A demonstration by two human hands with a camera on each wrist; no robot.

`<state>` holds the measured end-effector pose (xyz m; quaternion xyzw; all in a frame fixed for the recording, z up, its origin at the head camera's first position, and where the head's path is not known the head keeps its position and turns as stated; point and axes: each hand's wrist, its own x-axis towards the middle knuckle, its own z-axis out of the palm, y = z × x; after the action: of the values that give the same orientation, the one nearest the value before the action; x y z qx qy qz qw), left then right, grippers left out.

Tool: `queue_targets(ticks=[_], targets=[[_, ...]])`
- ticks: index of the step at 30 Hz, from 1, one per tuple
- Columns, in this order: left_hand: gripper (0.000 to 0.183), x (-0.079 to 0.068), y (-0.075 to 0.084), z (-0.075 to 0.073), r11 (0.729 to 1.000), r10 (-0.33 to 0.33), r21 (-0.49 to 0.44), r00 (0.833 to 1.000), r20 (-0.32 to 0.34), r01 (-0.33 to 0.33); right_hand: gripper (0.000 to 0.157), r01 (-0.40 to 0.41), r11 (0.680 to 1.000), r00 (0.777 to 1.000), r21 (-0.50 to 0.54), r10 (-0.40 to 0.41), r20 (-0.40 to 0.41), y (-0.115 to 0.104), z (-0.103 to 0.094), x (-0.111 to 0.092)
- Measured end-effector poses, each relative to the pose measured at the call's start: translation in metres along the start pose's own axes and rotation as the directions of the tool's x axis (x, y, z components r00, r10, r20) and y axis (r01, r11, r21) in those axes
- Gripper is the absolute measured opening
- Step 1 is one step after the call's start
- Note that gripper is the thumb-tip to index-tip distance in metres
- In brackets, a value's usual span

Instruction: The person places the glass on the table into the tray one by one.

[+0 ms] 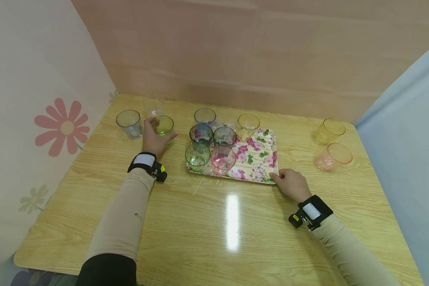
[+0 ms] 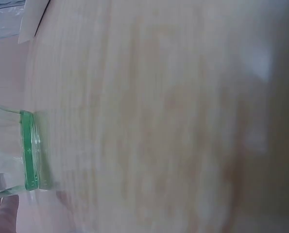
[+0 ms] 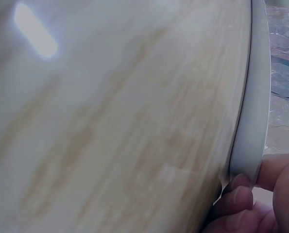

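My left hand [image 1: 154, 138] is around a green glass [image 1: 165, 126] at the table's left, thumb on its right side and fingers on its left. In the left wrist view, the thick green base [image 2: 29, 150] is close to the tabletop, with fingertips [image 2: 7, 213] beside the glass. My right hand [image 1: 292, 184] pinches the near right corner of a floral tray [image 1: 259, 159], thumb above and curled fingers below the rim [image 3: 253, 97]. Several glasses crowd the tray's left part, among them a green one [image 1: 198, 157], a pink one [image 1: 223, 159] and a yellow one [image 1: 248, 127].
Left of my left hand stands a blue-grey glass [image 1: 130, 124], and behind that hand a clear glass [image 1: 153, 105]. On the right side of the wooden table [image 1: 200, 234] are a yellow glass [image 1: 328, 132] and a pink glass [image 1: 333, 156]. A wall closes off the back.
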<state>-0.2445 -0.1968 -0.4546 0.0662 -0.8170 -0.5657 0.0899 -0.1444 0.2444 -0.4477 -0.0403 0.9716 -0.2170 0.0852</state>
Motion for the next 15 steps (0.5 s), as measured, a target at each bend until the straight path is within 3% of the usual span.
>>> queue_targets(ticks=[8,15], targets=[[0.088,-0.0031,0.0014,-0.0026,0.999,-0.027,0.021,0.999,0.023,0.027,0.05,-0.001,1.0,1.0,-0.003,0.001,0.0,-0.0005,-0.0007,-0.0002],[0.087,0.0012,-0.0011,-0.0021,0.999,-0.022,0.029,1.0,-0.002,0.022,0.051,0.002,1.0,1.0,-0.003,-0.002,0.004,0.0013,0.0003,0.0002]])
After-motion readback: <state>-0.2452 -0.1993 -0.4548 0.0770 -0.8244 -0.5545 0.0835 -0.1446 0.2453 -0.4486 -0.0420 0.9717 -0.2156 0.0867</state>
